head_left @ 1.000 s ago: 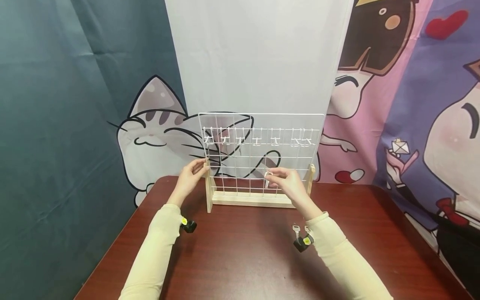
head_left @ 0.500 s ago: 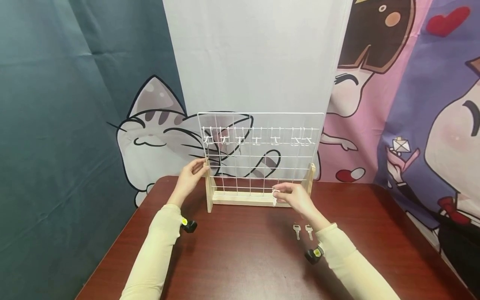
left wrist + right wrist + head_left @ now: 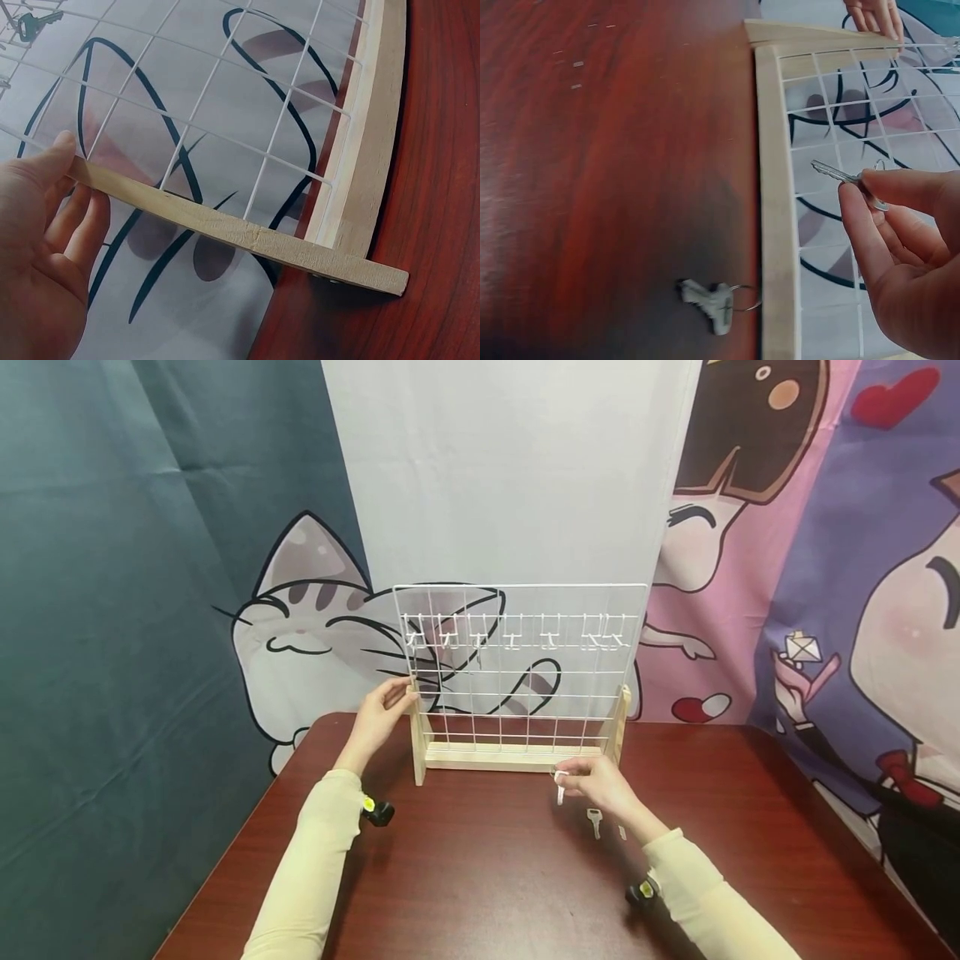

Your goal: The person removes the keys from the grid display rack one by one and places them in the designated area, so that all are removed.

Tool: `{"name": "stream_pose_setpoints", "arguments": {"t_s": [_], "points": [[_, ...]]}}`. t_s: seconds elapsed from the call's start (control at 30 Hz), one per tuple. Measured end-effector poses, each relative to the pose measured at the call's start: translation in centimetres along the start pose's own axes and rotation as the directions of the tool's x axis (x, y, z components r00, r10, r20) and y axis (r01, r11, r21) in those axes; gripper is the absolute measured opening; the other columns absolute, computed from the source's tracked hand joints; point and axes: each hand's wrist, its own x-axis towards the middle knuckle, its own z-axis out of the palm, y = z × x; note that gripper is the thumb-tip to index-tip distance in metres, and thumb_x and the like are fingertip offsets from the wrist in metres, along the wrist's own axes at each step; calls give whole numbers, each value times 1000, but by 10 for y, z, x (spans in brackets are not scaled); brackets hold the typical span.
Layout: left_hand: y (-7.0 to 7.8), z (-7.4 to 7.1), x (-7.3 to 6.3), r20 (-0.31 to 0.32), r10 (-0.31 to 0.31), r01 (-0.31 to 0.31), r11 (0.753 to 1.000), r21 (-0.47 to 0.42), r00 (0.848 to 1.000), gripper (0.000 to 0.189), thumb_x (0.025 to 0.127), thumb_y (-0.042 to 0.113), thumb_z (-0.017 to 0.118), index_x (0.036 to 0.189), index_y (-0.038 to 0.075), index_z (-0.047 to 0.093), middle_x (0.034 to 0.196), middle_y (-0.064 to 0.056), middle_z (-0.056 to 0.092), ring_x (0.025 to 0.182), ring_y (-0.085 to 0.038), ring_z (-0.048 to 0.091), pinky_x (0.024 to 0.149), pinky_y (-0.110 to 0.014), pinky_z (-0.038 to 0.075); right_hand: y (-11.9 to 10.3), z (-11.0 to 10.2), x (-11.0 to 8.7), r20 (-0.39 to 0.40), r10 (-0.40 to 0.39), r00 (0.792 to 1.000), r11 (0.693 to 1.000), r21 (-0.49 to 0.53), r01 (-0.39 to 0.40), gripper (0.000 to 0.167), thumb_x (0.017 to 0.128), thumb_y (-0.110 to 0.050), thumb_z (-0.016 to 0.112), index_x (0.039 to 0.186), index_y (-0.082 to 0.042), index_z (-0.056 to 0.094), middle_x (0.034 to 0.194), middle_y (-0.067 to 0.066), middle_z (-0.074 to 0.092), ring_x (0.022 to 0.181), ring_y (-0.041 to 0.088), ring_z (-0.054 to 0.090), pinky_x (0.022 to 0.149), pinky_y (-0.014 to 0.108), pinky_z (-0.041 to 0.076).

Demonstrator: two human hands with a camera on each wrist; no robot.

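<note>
My right hand (image 3: 600, 785) pinches a silver key (image 3: 832, 172) by its head between thumb and fingertips. A thin ring hangs from this key in the right wrist view. The hand hovers above the table just in front of the rack's base. My left hand (image 3: 381, 714) grips the top of the left wooden upright (image 3: 247, 231) of a white wire grid rack (image 3: 498, 758), thumb on one side and fingers on the other. Another key (image 3: 595, 821) with a ring lies on the table below the right hand. A further key (image 3: 622, 832) is mostly hidden by the right wrist.
White hooks (image 3: 513, 641) hang in a row along the grid's upper part. A dark-looking key (image 3: 34, 26) hangs there in the left wrist view. The reddish-brown table (image 3: 465, 868) reaches in front of the rack. Printed curtains (image 3: 525, 485) stand behind it.
My right hand has moved down and slightly right, away from the grid toward the table, still holding its key. My left hand has stayed on the upright.
</note>
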Motion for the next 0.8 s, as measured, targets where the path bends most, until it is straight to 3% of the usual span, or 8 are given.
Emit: {"name": "stream_pose_setpoints", "arguments": {"t_s": [0.23, 0.53, 0.8], "points": [[-34, 1, 13, -26, 6, -7, 1000, -29, 1000, 42, 99, 13, 67, 135, -7, 57, 142, -22, 55, 137, -34, 48, 112, -39, 41, 12, 4, -9, 14, 62, 998, 998, -4, -61, 29, 93, -2, 70, 117, 15, 67, 106, 25, 72, 86, 30, 75, 79, 39, 63], [-37, 1, 12, -53, 21, -23, 999, -31, 998, 39, 98, 14, 68, 131, -5, 60, 140, -22, 58, 134, -33, 51, 109, -29, 45, 23, 10, -15, 32, 62, 998, 997, 45, -64, 26, 92, 3, 68, 113, 19, 66, 105, 28, 72, 90, 36, 73, 79, 41, 63], [-36, 1, 12, -29, 27, -28, 998, -56, 999, 43, 99, 13, 66, 136, -8, 56, 144, -23, 53, 137, -35, 47, 112, -36, 42, 31, 10, -19, 39, 85, 996, 996, -39, -84, 28, 93, -1, 69, 115, 17, 66, 99, 23, 74, 83, 31, 75, 76, 39, 64]]}}
